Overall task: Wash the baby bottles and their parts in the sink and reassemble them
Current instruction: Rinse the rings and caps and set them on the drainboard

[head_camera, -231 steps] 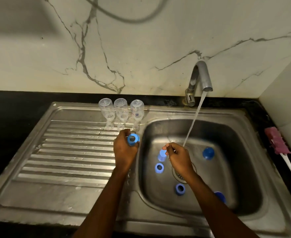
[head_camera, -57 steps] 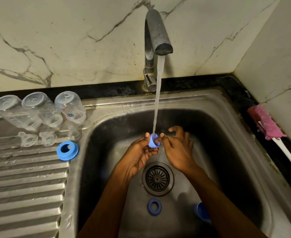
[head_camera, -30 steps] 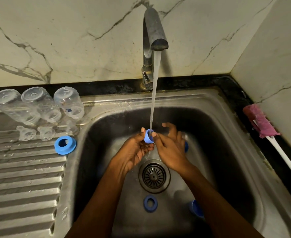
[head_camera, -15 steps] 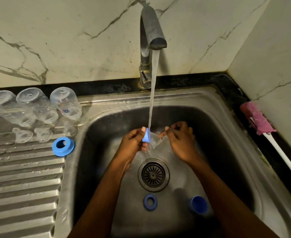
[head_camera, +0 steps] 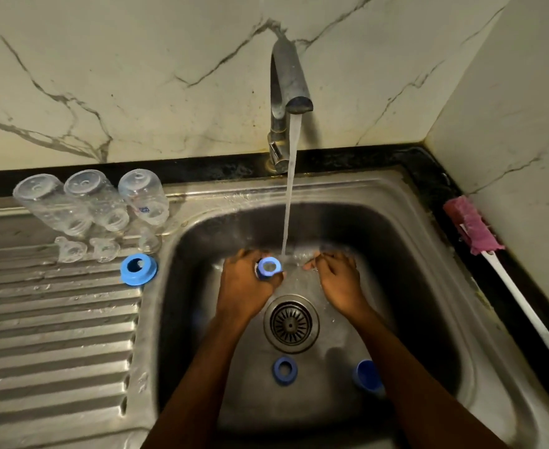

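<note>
Left hand (head_camera: 244, 281) grips the blue screw ring (head_camera: 268, 268); rotate it under the water stream (head_camera: 291, 189). Right hand (head_camera: 335, 281) curled, contents indiscernible.

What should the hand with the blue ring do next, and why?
Probably carry the blue ring in the left hand over to the draining board: it sits beside the stream, not under it, and another ring already lies there.

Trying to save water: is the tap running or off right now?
Running. A steady stream of water falls from the tap into the sink, landing just beside the blue ring the left hand grips.
</note>
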